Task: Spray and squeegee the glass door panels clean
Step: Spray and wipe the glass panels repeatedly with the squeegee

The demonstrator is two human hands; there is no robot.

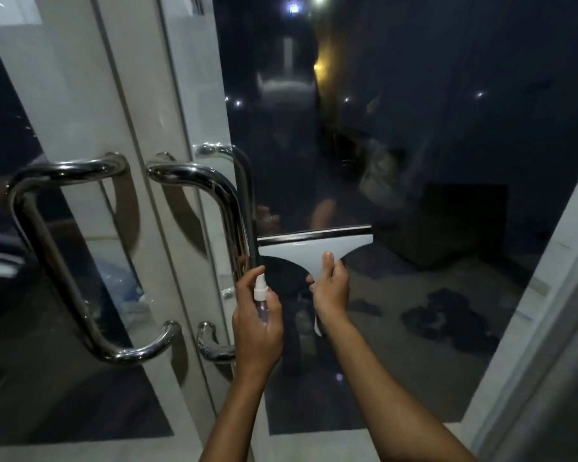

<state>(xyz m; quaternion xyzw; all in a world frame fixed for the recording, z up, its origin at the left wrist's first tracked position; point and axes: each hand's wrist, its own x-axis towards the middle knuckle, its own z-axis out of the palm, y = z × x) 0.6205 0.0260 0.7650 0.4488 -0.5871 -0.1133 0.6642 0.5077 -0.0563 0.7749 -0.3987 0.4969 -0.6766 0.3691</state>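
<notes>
No brand, label or writing can be read on any item in view. Two hands are present. The right hand (331, 291) grips the handle of one white squeegee (314, 250), fingers curled round the stem and thumb laid up along it; the squeegee's dark rubber blade lies across the top, level, against the right glass door panel (414, 128), just to the 3 o'clock side of the near door handle. The left hand (256, 323) is wrapped round one small clear spray bottle (260, 295) with a white nozzle, held upright, the forefinger raised beside the nozzle head; the bottle sits at about 8 o'clock from the squeegee blade, close beside it but not touching. Two glass panels are counted: the right one, dark and reflective, and the left glass door panel (20, 228) at 9 o'clock. Each leaf carries a curved polished steel pull handle on the near face: the right pull handle (227, 208) and the left pull handle (30, 221), two in all, with a further bar showing behind the glass of the right leaf. Pale frosted bands run down the meeting edges of both doors. Several dark bundles (447, 315) lie on the floor beyond the glass at 4 o'clock; what they are cannot be told.
</notes>
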